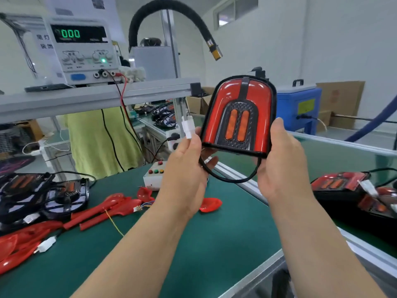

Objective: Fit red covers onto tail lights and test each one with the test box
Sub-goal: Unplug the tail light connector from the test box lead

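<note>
Currently you hold the red-covered tail light (238,117) upright, raised clear of the counter (193,244). Your right hand (281,160) grips its 4 o'clock edge, thumb on the rim. Your left hand (189,166) is at the 8 o'clock corner, fingers (192,140) pinching the white connector (188,126). The black cable (232,179) loops at 6 o'clock. The test box (153,178) sits at 7 o'clock, loose red covers (103,209) at 8.

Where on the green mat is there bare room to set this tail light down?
Bare mat lies near you, between the red covers and the aluminium rail. The left side is crowded with covers and uncovered lights.
</note>
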### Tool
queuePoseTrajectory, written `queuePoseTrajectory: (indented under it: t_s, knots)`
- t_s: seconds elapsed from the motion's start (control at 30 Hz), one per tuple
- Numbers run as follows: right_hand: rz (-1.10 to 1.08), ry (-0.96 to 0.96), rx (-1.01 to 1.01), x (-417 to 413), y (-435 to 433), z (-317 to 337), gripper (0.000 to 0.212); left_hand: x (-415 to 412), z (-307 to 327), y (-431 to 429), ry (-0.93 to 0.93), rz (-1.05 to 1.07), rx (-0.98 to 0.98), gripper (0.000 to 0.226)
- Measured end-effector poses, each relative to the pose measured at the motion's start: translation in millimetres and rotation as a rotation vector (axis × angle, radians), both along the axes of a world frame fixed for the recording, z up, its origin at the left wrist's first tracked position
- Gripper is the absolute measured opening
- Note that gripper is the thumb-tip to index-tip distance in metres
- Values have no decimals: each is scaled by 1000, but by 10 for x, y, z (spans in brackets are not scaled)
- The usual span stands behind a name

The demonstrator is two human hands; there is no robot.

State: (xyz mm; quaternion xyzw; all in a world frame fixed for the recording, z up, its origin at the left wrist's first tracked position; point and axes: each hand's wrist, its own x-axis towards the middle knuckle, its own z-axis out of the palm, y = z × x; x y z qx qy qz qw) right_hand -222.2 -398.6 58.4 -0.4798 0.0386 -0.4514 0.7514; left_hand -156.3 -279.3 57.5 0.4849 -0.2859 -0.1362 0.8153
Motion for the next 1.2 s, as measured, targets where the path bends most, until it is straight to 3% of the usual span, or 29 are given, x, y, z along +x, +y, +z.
queuePoseTrajectory:
  t_s: [0.17,0.4,0.67,0.73,0.87,1.0,1.2]
  knots:
    - [-120,-20,110,-327,-416,5,53,-166,-49,-461,22,-104,18,27]
    - [-336,33,146,-877,-928,-4,31,-570,-114,-1162,-13,-225,147,29]
    - [-624,271,133,-1314,-1394,-32,27,-944,-217,-1882,-8,-335,304,17]
    - [-651,269,219,-1345,-1507,-42,22,-1010,-251,-2012,5,-348,328,21]
    - [-722,443,108,-1356,-1706,-132,32,-1066,-340,-2207,31,-370,350,30]
    - [-732,506,134,-1348,-1802,-242,21,-1083,-424,-2306,107,-400,378,40]
    - [-694,588,121,-1279,-1861,-397,32,-1066,-512,-2364,115,-388,515,46]
